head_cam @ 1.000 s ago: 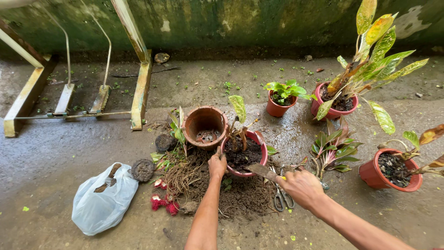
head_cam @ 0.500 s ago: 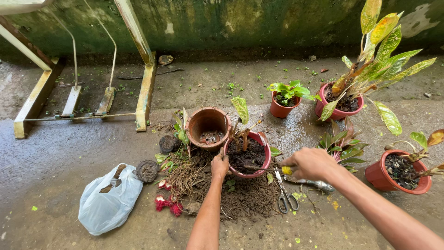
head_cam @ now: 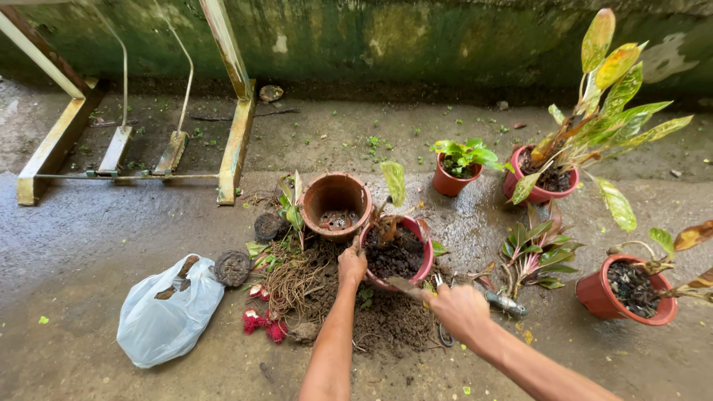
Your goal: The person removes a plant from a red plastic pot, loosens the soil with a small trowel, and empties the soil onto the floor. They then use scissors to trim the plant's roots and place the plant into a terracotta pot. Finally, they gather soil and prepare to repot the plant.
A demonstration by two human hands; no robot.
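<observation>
Red plastic pot (head_cam: pixel 397 256), filled with dark soil and holding a small plant with one pale green leaf, sits on wet concrete ground (head_cam: pixel 89 245) amid a spill of loose soil (head_cam: pixel 379 319) and tangled roots (head_cam: pixel 293 278). The person's left hand (head_cam: pixel 351 266) grips the near-left rim of the pot, fingers closed on its edge. The right hand (head_cam: pixel 462 310) is closed around the handle of a small trowel (head_cam: pixel 405 286), its soiled blade reaching toward the pot's near rim. A pair of scissors (head_cam: pixel 443 327) lies on the ground just beneath the right hand, beside a grey-handled tool (head_cam: pixel 505 303).

Just behind the red pot stands an empty terracotta-coloured pot (head_cam: pixel 336 204), touching or nearly touching it. To the left, a pale blue plastic bag (head_cam: pixel 167 312) lies crumpled near a round dark disc (head_cam: pixel 232 267), with red flower scraps (head_cam: pixel 260 323) close by. To the right, a reddish-leaved uprooted plant (head_cam: pixel 542 256) lies on the ground, and three more red pots hold plants: a small leafy one (head_cam: pixel 454 172), a tall one with yellow-green leaves (head_cam: pixel 546 178), and one at the far right (head_cam: pixel 631 293). A rusted yellow metal frame (head_cam: pixel 238 126) stands against the mossy wall (head_cam: pixel 416 37).
</observation>
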